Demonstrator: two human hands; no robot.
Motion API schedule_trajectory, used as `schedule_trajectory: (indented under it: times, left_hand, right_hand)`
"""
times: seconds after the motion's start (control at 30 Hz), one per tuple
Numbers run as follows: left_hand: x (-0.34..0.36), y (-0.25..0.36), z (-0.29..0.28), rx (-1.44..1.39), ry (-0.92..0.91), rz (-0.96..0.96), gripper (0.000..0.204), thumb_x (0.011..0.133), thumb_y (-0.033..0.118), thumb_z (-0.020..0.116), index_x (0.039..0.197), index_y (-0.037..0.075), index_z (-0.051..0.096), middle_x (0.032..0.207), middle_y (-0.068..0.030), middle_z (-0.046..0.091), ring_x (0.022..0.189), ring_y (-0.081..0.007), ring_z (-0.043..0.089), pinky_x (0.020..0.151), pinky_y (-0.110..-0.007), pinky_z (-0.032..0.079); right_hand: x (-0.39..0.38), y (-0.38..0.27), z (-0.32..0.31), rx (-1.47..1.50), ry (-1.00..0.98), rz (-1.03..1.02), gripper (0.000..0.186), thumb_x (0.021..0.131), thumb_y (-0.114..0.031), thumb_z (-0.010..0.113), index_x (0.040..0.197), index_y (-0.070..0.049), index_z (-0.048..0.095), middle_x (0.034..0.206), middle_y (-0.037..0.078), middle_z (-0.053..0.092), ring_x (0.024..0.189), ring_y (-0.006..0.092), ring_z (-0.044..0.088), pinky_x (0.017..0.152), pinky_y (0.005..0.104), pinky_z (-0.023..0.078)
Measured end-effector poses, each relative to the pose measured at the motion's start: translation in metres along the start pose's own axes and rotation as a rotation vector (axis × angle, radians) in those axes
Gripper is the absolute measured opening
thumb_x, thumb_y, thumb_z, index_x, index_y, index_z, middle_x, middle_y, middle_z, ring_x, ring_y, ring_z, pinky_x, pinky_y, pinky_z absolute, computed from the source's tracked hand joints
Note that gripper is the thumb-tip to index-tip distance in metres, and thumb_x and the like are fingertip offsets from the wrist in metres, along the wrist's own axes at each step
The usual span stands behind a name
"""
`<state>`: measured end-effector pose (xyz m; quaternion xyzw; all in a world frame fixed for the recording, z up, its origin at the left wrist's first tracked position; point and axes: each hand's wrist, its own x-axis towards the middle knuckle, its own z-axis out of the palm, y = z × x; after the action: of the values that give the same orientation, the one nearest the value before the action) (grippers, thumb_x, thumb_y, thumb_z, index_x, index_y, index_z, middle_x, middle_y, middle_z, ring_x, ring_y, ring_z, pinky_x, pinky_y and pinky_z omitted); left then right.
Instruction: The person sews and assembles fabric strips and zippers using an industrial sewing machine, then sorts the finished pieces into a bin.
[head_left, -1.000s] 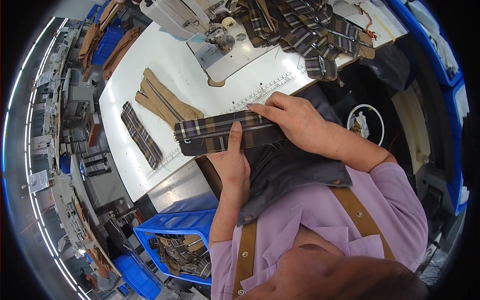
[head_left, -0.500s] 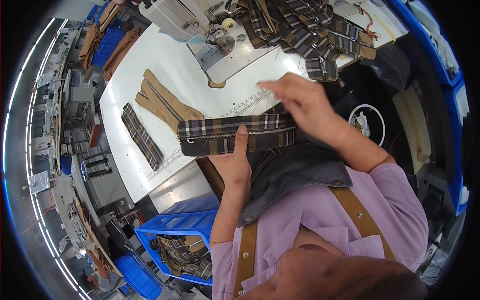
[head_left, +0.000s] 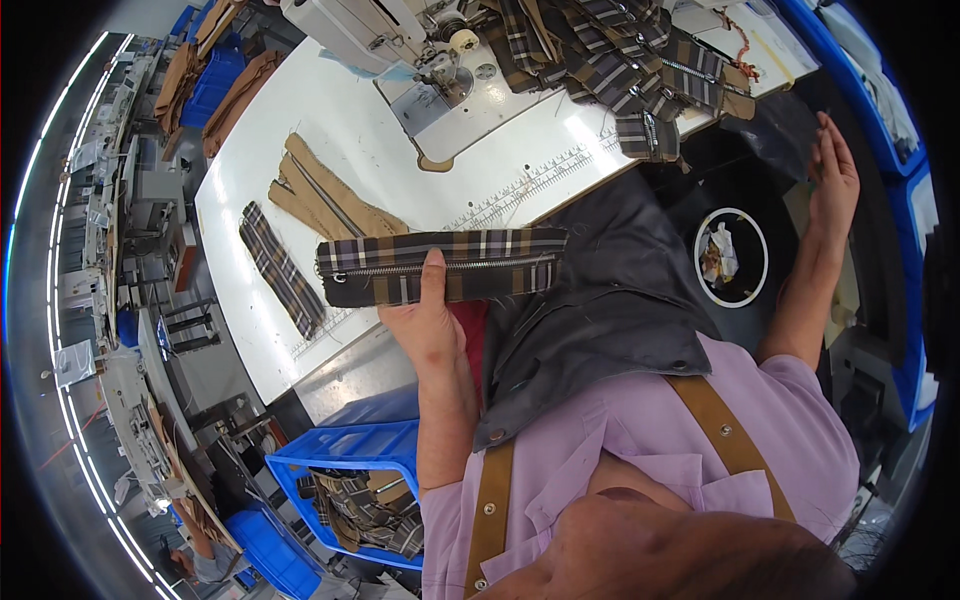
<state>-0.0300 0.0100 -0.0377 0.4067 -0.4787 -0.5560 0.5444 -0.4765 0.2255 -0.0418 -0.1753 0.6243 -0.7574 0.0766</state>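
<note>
My left hand (head_left: 425,330) grips a plaid fabric piece with a metal zipper (head_left: 500,268), its thumb on top across the zipper and the other fingers hidden beneath. The piece lies level over my lap and the near table edge, its zipper pull at the left end. Out to the far right, my right hand (head_left: 835,180) is stretched away from the piece, fingers extended, with nothing seen in it. It is nearest to a dark plastic sheet (head_left: 775,130). On the white table (head_left: 450,190) lie tan zipper strips (head_left: 325,190) and a narrow plaid strip (head_left: 278,265).
A sewing machine (head_left: 350,35) stands at the back of the table. Beside it is a heap of plaid zippered pieces (head_left: 620,75). A white-rimmed round bin (head_left: 766,260) holds scraps at the right. By my left arm sits a blue crate (head_left: 350,440) of plaid pieces.
My right hand has swung from above the zippered piece out to the far right. My left hand, still holding the piece, has shifted left.
</note>
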Motion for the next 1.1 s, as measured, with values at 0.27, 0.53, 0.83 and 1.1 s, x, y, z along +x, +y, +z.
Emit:
schedule_trajectory:
  times: [0.27, 0.53, 0.83, 1.1]
  left_hand:
    - [0.003, 0.002, 0.014, -0.268, -0.072, -0.128, 0.028, 0.092, -0.002, 0.064, 0.120, 0.001, 0.059, 0.115, -0.0093, 0.065, 0.101, -0.0166, 0.065, 0.088, -0.033, 0.056]
    - [-0.003, 0.009, 0.029, 0.058, -0.276, -0.179, 0.030, 0.087, 0.000, 0.072, 0.116, -0.002, 0.062, 0.107, -0.0062, 0.069, 0.093, -0.0119, 0.065, 0.084, -0.026, 0.052]
    - [-0.013, 0.000, 0.030, 0.167, -0.496, -0.212, 0.042, 0.082, -0.003, 0.076, 0.119, -0.003, 0.056, 0.110, -0.0097, 0.067, 0.100, -0.0119, 0.064, 0.089, -0.025, 0.050]
    - [-0.018, -0.015, 0.036, 0.123, -0.500, -0.247, 0.048, 0.084, -0.010, 0.064, 0.128, -0.004, 0.046, 0.106, -0.0108, 0.070, 0.097, -0.0102, 0.065, 0.086, -0.023, 0.051]
  right_hand:
    - [-0.092, -0.038, 0.081, -0.662, -0.923, -0.291, 0.022, 0.084, 0.003, 0.064, 0.105, -0.002, 0.070, 0.085, 0.011, 0.062, 0.077, 0.0208, 0.062, 0.069, 0.0319, 0.048]
    - [-0.154, -0.041, 0.203, -0.262, -1.205, -0.756, 0.030, 0.075, 0.001, 0.067, 0.104, -0.009, 0.070, 0.087, 0.007, 0.063, 0.074, 0.0262, 0.063, 0.062, 0.0361, 0.050]
    - [-0.167, -0.018, 0.226, -0.402, -1.031, -1.047, 0.028, 0.072, -0.013, 0.066, 0.100, -0.007, 0.067, 0.087, 0.003, 0.060, 0.080, 0.0214, 0.062, 0.064, 0.0342, 0.051]
    - [-0.159, -0.007, 0.216, -0.463, -1.032, -1.065, 0.025, 0.075, -0.014, 0.064, 0.098, -0.006, 0.066, 0.087, 0.002, 0.059, 0.081, 0.0199, 0.061, 0.063, 0.0327, 0.050]
